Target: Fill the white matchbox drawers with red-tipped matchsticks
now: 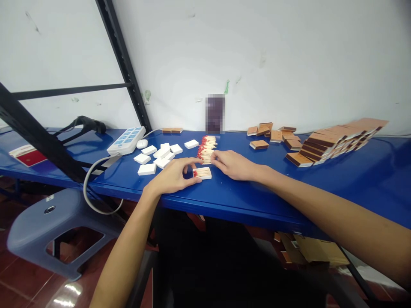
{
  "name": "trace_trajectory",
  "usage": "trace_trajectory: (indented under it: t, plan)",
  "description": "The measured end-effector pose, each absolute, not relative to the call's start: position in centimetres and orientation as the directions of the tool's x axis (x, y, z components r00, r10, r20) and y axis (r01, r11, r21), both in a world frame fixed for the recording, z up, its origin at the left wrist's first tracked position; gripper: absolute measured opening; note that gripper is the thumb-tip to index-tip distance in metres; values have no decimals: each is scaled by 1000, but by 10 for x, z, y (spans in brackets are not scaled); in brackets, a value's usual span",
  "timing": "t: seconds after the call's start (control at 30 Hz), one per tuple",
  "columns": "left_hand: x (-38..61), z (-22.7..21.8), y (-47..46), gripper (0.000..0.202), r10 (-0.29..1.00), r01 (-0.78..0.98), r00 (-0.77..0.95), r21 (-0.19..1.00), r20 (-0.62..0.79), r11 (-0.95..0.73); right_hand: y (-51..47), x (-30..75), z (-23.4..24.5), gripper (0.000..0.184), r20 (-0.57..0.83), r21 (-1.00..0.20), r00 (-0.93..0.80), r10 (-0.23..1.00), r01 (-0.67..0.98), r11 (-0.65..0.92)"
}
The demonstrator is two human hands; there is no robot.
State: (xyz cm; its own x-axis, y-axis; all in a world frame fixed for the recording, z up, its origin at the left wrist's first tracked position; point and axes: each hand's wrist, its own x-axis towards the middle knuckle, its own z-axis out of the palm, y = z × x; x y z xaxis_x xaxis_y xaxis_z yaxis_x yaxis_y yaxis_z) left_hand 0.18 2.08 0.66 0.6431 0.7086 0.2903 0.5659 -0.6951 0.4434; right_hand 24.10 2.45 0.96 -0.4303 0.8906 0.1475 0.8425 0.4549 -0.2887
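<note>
left hand (173,175), fingers parted, arches round a white rectangular tray (207,177); right hand (233,165), grip unclear, meets red-tipped matches (209,145); blue surface (247,196), white wall (289,55).

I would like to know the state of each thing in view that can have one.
Matchbox tray: open, matches inside.
Loose matches: heaped, red heads leftward.
White boxes: scattered, some overlapping.
Brown box stack: several layers high.
Loose brown boxes: scattered, some leaning.
Power strip: on or off, unclear.
Stool: upright.
Left hand: open, curved beside the tray.
Right hand: curled at the matches; grip unclear.
</note>
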Motion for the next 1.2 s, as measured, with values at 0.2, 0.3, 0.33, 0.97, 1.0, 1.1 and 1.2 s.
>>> trace_trajectory:
  t: [0.2,0.3,0.33,0.97,1.0,1.1,1.2]
  plan:
    - [2,7,20,67,725,532,624,521,291,-667,15,236,13,16,195,-385,-529,826,733,561]
    - [1,6,21,59,701,518,646,501,302,-693,10,229,13,16,175,-395,-548,818,722,568]
    - [1,6,22,54,694,522,652,483,305,-703,9,228,13,16,171,-407,-541,823,722,559]
    - [0,5,22,38,666,522,684,438,297,-732,29,235,4,16,270,-303,-434,859,809,504]
    - [0,5,22,38,667,523,682,438,299,-731,29,235,4,16,272,-298,-438,857,808,508]
    - [1,5,22,38,672,525,677,442,300,-727,30,236,4,16,278,-291,-445,851,805,516]
    - [1,4,22,38,674,526,675,445,300,-724,30,236,4,17,271,-292,-446,853,807,514]
